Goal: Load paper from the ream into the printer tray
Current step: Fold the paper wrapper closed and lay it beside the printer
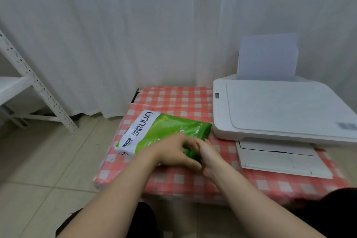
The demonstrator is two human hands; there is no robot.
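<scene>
I find the task at an early stage. The ream lies flat on the counter, just left of the printer, and as far as I can see it is still in its wrapper; no loose sheets lie beside it. Both of my hands are working at its near right corner. The left hand rests on top of the pack with fingers curled, apparently pinching the wrapper, though motion blur prevents me confirming a firm hold. The right hand presses against the same corner from the side, fingers fairly close together; I cannot tell whether it grips anything.

A few pale sheets already stand upright in the rear feed of the printer. The output tray is extended toward me and looks bare.

Remaining, in my judgement: open the wrapper, draw out a stack, square it, and seat it in the rear feed.

Condition of the ream: green wrapper with a white end panel bearing dark lettering, lying at an angle to the counter edge. The wrapper looks glossy and slightly wrinkled near my hands. I judge it a thin or partly used pack, since it sits low. It will likely flex when lifted.
</scene>
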